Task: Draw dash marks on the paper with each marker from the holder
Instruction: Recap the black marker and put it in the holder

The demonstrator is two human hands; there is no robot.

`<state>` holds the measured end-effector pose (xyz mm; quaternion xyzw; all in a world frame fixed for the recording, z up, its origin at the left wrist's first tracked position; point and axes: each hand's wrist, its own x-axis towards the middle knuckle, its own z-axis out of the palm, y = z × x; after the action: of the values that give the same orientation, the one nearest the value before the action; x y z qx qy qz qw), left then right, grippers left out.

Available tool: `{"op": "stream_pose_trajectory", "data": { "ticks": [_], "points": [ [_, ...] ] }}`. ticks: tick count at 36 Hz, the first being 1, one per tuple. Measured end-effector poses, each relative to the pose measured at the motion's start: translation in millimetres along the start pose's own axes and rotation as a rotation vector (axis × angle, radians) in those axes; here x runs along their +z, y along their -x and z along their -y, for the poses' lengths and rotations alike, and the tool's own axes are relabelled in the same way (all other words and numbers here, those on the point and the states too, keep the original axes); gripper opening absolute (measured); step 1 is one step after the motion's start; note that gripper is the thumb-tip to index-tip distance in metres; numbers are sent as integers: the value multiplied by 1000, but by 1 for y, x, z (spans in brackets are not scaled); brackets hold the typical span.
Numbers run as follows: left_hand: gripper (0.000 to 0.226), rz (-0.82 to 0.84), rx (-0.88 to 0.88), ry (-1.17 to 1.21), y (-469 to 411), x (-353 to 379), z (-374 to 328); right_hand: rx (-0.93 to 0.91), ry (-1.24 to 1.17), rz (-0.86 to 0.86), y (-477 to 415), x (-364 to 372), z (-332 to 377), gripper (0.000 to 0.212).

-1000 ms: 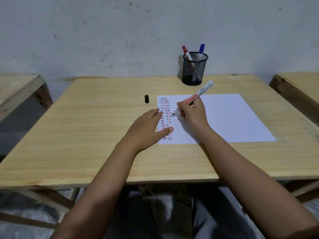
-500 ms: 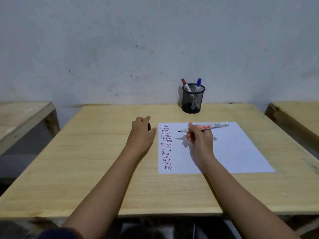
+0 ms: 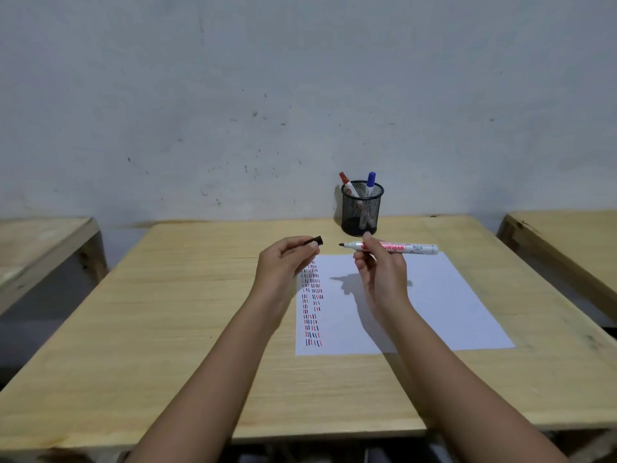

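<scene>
A white sheet of paper [image 3: 434, 305] lies on the wooden table [image 3: 167, 329], with columns of red, blue and black dash marks [image 3: 312, 305] along its left edge. My right hand [image 3: 380, 272] holds an uncapped white marker [image 3: 410, 248] level above the paper, its dark tip pointing left. My left hand [image 3: 283, 262] is raised beside it and pinches the black cap [image 3: 315, 241], its open end facing the marker tip a short gap away. A black mesh holder [image 3: 362, 208] at the table's far edge contains a red-capped marker [image 3: 345, 182] and a blue-capped marker [image 3: 370, 182].
A grey scuffed wall [image 3: 300, 95] rises right behind the table. Other wooden tables stand at the left [image 3: 40, 242] and the right [image 3: 567, 235], separated by gaps.
My right hand lifted the marker off the paper and turned it level. My left hand left the paper, picked the black cap off the table and raised it toward the tip. The camera tilted up.
</scene>
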<state>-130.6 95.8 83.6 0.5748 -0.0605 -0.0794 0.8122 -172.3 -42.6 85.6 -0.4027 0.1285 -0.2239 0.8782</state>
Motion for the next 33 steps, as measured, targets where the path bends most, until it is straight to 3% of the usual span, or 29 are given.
{"op": "stream_pose_trajectory", "data": {
  "ticks": [11,26,33],
  "points": [
    [15,110,5,50,9,13,-10,-57,71,134,-1,7,5,9],
    [13,193,37,-104,10,10,-16,-111,247,314,-1,6,1,7],
    [14,170,49,-135,9,3,-12,45,208,366,2,1,8,8]
  ]
}}
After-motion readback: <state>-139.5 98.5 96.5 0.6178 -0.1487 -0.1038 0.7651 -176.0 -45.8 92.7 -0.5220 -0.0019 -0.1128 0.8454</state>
